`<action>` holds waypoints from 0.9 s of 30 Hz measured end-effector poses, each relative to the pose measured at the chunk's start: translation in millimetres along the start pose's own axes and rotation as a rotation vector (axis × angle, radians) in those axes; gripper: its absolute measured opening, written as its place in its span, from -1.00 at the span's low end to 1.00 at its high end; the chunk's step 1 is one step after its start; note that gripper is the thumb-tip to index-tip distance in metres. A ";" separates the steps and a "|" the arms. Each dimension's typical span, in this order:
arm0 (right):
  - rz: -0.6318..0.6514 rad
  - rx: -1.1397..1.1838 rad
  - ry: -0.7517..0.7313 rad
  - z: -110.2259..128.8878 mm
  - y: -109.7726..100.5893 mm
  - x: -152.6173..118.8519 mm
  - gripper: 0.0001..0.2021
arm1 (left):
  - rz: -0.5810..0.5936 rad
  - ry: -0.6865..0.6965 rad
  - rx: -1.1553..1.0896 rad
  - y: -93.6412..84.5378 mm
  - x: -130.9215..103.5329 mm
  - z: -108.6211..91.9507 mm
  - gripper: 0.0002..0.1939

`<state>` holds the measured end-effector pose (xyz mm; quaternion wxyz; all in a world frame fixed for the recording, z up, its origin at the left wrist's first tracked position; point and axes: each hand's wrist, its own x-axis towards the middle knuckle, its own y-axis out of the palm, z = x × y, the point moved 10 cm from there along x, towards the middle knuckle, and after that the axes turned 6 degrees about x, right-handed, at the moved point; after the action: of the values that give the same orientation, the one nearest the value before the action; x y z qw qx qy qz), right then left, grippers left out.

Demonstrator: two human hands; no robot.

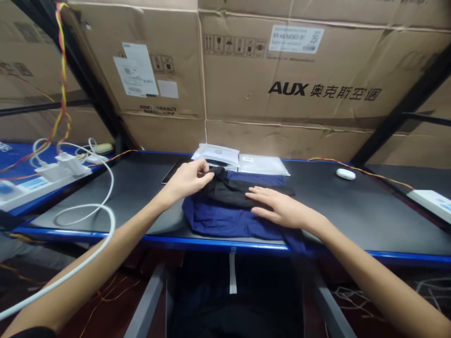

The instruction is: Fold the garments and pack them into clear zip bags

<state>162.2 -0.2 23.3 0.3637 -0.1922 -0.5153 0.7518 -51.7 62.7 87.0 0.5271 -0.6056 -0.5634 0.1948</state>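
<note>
Dark blue cloth (pixel 225 219) lies bunched on the black tabletop (pixel 141 195), and part of it hangs over the front edge at the right. Black cloth (pixel 234 193) rests on top of it. At the black cloth's left end, my left hand (pixel 190 177) pinches a fold between thumb and curled fingers. My right hand (pixel 276 205) lies flat on the right part of the cloths, fingers spread and pointing left.
White packets (pixel 262 165) sit behind the cloth, beside a dark flat device (pixel 171 172). A white oval object (pixel 346 174) is at the right. Power strips (pixel 45 183) and a looping white cable (pixel 112 206) occupy the left. Large cardboard boxes (pixel 239 103) stand behind.
</note>
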 end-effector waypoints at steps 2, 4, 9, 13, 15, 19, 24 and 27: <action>-0.020 -0.016 0.033 -13.6 -5.2 -7.6 -0.36 | -0.083 0.044 -0.121 4.8 1.1 -18.8 -0.79; -0.055 -0.038 0.073 -29.4 -11.3 -16.1 -0.35 | -0.112 0.087 -0.186 15.8 1.0 -39.7 -0.80; -0.136 -0.058 0.140 -58.7 -21.3 -36.0 -0.39 | 0.003 0.220 -0.176 60.0 -5.3 -92.9 -0.87; -0.119 -0.026 0.169 -66.5 -17.4 -44.7 -0.41 | 0.198 0.414 0.055 97.6 -21.4 -126.6 -0.84; -0.117 -0.017 0.172 -66.6 -15.8 -46.5 -0.40 | 0.257 0.501 0.162 106.4 -29.5 -134.9 -0.78; -0.133 -0.005 0.171 -67.0 -15.1 -47.4 -0.41 | 0.294 0.516 0.100 97.8 -32.9 -131.7 -0.66; -0.148 -0.011 0.203 -71.7 -14.7 -48.8 -0.40 | 0.138 0.422 0.194 63.8 -21.3 -106.1 -0.63; -0.142 -0.021 0.213 -71.9 -14.1 -49.1 -0.39 | 0.091 0.213 0.390 49.5 -10.0 -73.4 -0.50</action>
<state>247.3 11.8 3.6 0.4667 -0.2376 -0.4941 0.6940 30.0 32.5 67.9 0.6814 -0.5340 -0.4285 0.2588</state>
